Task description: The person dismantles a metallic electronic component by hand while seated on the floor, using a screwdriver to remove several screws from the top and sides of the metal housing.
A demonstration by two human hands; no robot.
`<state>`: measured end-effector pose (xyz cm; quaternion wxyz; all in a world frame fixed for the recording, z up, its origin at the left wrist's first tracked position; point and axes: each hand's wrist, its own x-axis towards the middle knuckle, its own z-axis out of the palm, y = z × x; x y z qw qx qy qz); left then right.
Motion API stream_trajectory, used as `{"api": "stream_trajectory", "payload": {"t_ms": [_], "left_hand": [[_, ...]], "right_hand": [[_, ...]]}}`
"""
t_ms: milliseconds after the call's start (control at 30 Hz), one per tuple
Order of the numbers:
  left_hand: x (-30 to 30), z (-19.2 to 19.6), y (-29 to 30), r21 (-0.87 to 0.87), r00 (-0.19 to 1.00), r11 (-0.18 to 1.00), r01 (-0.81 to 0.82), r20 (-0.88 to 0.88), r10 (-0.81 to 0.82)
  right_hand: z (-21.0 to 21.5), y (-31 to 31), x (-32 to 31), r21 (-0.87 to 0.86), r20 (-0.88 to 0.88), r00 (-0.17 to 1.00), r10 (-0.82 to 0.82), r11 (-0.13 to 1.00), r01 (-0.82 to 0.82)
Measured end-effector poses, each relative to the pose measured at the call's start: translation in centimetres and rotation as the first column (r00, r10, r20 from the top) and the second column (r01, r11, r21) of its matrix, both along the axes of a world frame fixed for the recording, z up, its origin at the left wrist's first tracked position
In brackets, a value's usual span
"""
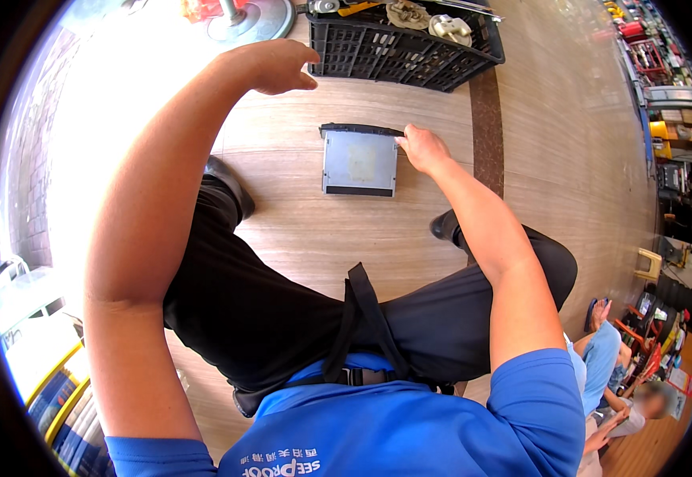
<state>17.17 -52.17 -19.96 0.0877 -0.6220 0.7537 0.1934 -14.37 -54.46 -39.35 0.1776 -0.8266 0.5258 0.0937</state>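
Note:
A car stereo unit (359, 161), a flat silver metal box with a black front panel along its far edge, is low over or on the floor between my feet; I cannot tell which. My right hand (425, 149) grips the right end of that black panel between thumb and fingers. Farther off to the left, my left hand (281, 67) is empty, its thumb and fingers apart. Its fingertips are beside the left end of a black plastic crate (390, 54), which holds a whitish round part (450, 29) and other parts.
A round stand base (250, 28) stands left of the crate. Tiled floor (306, 238) with a dark brown strip (487, 135) spreads around me. Shelves of goods (672, 119) line the far right. A seated person (604, 366) is at the lower right.

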Motion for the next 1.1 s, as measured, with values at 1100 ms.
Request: {"api": "stream_trajectory", "payload": {"t_ms": [1100], "left_hand": [[0.7, -0.8, -0.6, 0.017, 0.997, 0.997, 0.074, -0.010, -0.074]], "right_hand": [[0.9, 0.1, 0.5, 0.027, -0.021, 0.999, 0.035, 0.999, -0.035]]}}
